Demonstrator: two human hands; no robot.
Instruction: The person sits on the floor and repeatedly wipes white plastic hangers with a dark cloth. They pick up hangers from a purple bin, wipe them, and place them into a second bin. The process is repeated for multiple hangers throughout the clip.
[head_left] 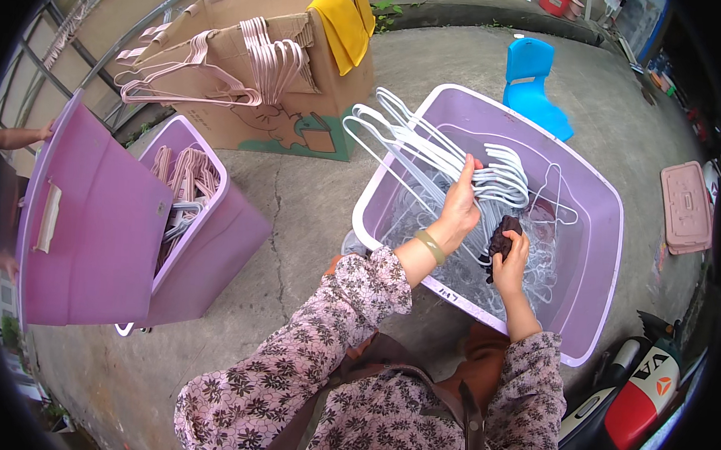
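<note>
The left hand (456,211) is gripping a bundle of white hangers (501,181) above the wet contents of a wide purple tub (606,228), its fingers closing around the bundle rather than spreading. One digit is lying upward across the near face of the hangers, and reddish fingertips are showing just beyond it, so the bundle is passing between them. The curved hooks are clustering to the right of these fingers, while the long frames are reaching out to the upper left, over the tub's rim. Just beside and below, the right hand (513,262) is bunching a dark cloth (503,238) within bent fingers, the thumb pressing on its near side; the cloth is sitting next to the lower part of the bundle, though whether it is touching the hangers, I cannot tell. More clear or pale hangers (539,269) are lying in the tub under both hands. Beyond the far rim a blue chair (531,84) is standing, and to the left pink hangers (273,60) are hanging on a cardboard box (220,126).
</note>
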